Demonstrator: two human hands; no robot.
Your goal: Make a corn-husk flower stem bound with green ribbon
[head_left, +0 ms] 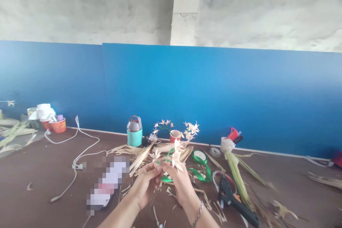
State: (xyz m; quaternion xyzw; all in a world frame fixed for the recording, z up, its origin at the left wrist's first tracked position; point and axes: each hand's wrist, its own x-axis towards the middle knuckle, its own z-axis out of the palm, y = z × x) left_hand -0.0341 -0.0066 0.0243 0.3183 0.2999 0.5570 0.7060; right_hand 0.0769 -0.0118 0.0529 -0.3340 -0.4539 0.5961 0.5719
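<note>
Both hands meet over the near middle of the table at a handmade flower spray (176,156), with pale cream, pointed petals and a green-wrapped stem. My left hand (148,181) pinches the stem between thumb and fingers. Close beside it, my right hand (178,179) is closed on the same stem below the blossoms; its inner fingers are partly hidden. Green ribbon (205,172) trails from a roll (200,155) just right of my hands. Dry corn husks (144,156) lie behind and around them. Farther back, a red-and-white paper cup (175,136) stands with finished-looking flower sprays (191,130) in it.
A black glue gun (236,203) lies at right, near a husk bundle (239,180) and a tape roll (215,152). A teal flask (134,131) stands at the back. White cables (80,156) and a blurred-out flat object (108,181) are left. A blue partition (213,92) closes the far side.
</note>
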